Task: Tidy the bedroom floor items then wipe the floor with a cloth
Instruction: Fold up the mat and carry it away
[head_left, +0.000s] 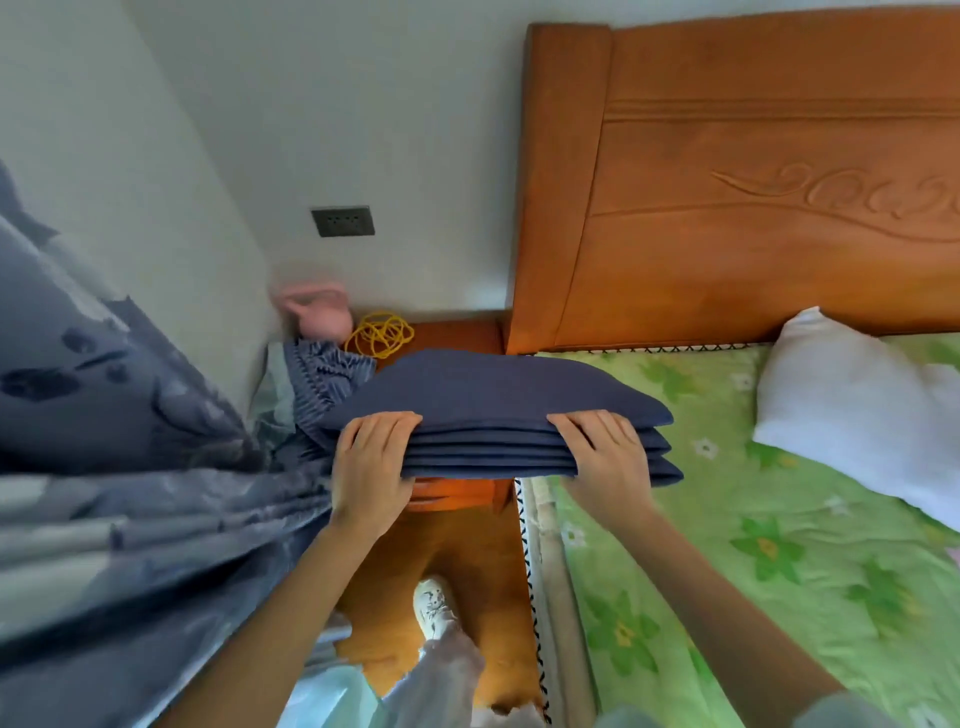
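Both hands hold a folded navy blanket (493, 400) out in front of the person, above a small wooden bedside table (457, 332) that stands between the curtain and the bed. The blanket is folded into several thick layers whose stacked edges face the camera. The left hand (371, 467) grips its left end, with the fingers (387, 422) curled over the top layer and the palm against the stacked edges. The right hand (605, 462) grips the right end the same way, fingers on top and the rest of the hand against the folds; the thumbs of both hands are hidden.

Behind the blanket, on the table top, lies a coil of yellow cord (382, 333), and just left of it a blurred pink object (317, 312) against the wall. A striped blue cloth (322, 374) sits beside the table's left edge. A patterned grey-blue curtain (104, 467) fills the left side. To the right is the bed with a green floral sheet (753, 545), a white pillow (852, 415) and a carved wooden headboard (753, 182). A dark wall socket (343, 221) is set in the white wall. Below, a white shoe (434, 605) stands on the orange-brown floor (483, 551).
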